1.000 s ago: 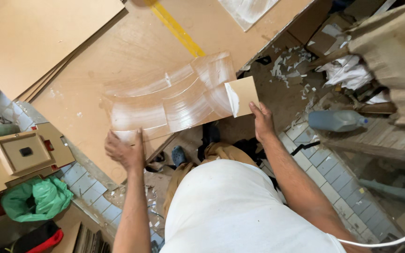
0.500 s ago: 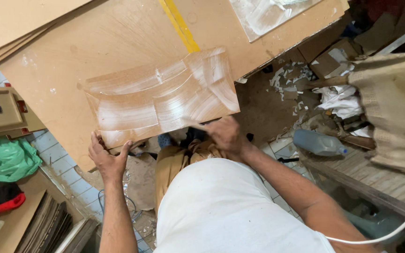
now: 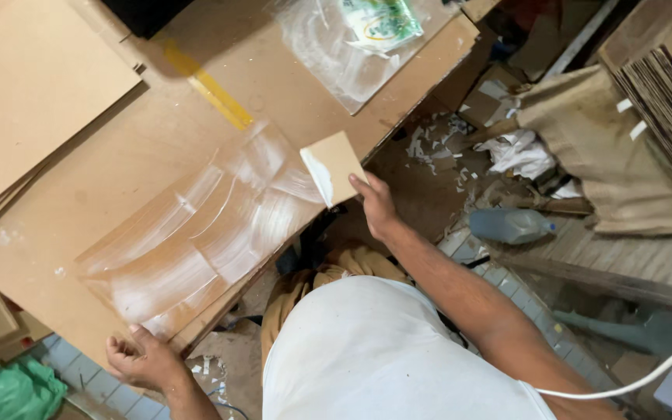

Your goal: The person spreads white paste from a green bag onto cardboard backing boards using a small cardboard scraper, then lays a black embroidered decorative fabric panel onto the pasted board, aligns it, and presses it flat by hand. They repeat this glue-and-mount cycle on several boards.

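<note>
right hand (image 3: pixel 375 204) gripping a glue-smeared card scraper (image 3: pixel 334 166) | left hand (image 3: pixel 145 359) holding the glue-streaked board (image 3: pixel 196 233) at its 7 o'clock corner | clear bag (image 3: pixel 351 43) at 12 holding a green packet (image 3: pixel 379 22)

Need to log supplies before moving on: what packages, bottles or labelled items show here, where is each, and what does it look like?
Clear plastic bag: top centre on the brown board, flat and shiny.
Printed packet: inside that bag, green and white.
Plastic bottle: lying on its side on the floor beyond the right hand, grey-blue.
No screens or signs.
</note>
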Action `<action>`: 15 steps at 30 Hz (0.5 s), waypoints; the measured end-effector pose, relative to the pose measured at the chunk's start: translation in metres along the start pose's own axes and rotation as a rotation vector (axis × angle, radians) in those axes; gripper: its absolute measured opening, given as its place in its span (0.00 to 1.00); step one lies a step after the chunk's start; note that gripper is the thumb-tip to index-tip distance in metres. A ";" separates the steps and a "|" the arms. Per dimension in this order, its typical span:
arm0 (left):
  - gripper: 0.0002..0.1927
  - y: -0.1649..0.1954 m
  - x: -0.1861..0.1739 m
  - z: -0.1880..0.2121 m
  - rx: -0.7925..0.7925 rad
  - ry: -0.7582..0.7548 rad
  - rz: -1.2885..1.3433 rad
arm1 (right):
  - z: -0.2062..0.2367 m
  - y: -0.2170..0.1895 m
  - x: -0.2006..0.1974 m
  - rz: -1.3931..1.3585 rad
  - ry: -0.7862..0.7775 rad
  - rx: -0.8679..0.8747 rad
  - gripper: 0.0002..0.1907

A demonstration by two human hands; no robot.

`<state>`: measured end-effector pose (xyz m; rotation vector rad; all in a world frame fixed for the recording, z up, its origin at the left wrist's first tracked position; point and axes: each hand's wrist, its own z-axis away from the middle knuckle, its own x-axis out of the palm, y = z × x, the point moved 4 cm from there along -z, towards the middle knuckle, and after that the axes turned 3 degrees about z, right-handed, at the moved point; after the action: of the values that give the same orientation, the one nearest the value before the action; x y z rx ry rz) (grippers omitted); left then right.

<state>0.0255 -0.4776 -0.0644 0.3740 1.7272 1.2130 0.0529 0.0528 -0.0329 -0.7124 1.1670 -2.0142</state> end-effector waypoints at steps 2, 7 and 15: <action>0.19 0.026 0.007 -0.007 0.326 0.089 -0.332 | -0.035 -0.014 -0.008 -0.163 0.125 0.051 0.20; 0.13 0.082 0.046 -0.008 0.298 -0.033 -0.191 | -0.094 -0.041 -0.035 -0.144 0.037 0.215 0.22; 0.12 0.160 0.202 -0.015 0.080 -0.026 0.076 | -0.205 -0.151 -0.166 0.996 0.517 -0.668 0.22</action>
<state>-0.1288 -0.2726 -0.0334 0.5056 1.7563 1.1903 -0.0414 0.3407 -0.0092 0.1728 2.0078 -0.9488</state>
